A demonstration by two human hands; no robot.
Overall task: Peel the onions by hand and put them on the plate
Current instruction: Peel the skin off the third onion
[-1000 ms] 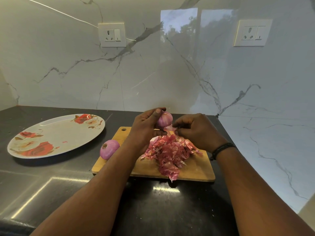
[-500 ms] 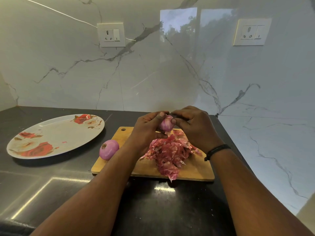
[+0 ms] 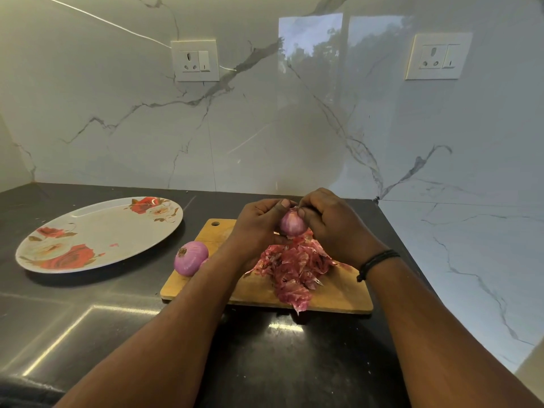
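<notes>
Wooden board (image 3: 338, 295) is my landmark. I count two onions: one (image 3: 293, 223) held above board, left hand (image 3: 259, 228) gripping it, right hand (image 3: 329, 225) pinching skin at its top; second onion (image 3: 190, 258) on board's left edge. One peel heap (image 3: 294, 267) on board. One flowered plate (image 3: 97, 231) left of board.

Pink onion (image 3: 293, 224) held above peels; floral plate (image 3: 97, 234) bare.
</notes>
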